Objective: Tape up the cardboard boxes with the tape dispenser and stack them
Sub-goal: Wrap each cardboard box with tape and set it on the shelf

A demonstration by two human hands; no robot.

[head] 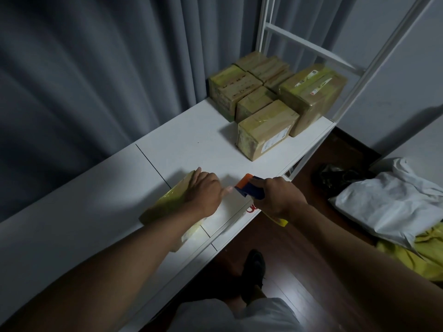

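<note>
Here, on the white table (100, 212): one box (167, 204), near edge, lying under my left hand (203, 190). Its top is glossy with yellowish tape. My left palm lies flat on the box's far end, fingers together and extended over it, thumb stretched out to the right, off the box and over bare tabletop. The hand presses rather than clasps.

Right hand (279, 196): fingers wrapped tight round the handle of the dispenser (249, 186). Blue body, orange front end pointing left toward my thumb. It sits just right of the box, near but apart from it, at the table's near edge. A yellow strip (279, 220) hangs below the hand; I cannot tell what it joins to. Something small and red (251, 209) shows at the table edge under the dispenser; too hidden to identify.

Far right of the table: a cluster of taped boxes (271, 97), set close together and touching, one nearest box (266, 130) standing in front of the rest. White shelf frame (309, 46) rises behind them.

Far and left: grey curtain (96, 68).

Floor, right: white bag (393, 202), yellow cloth (422, 257) nearer. Dark wood floor (299, 271) beneath.
</note>
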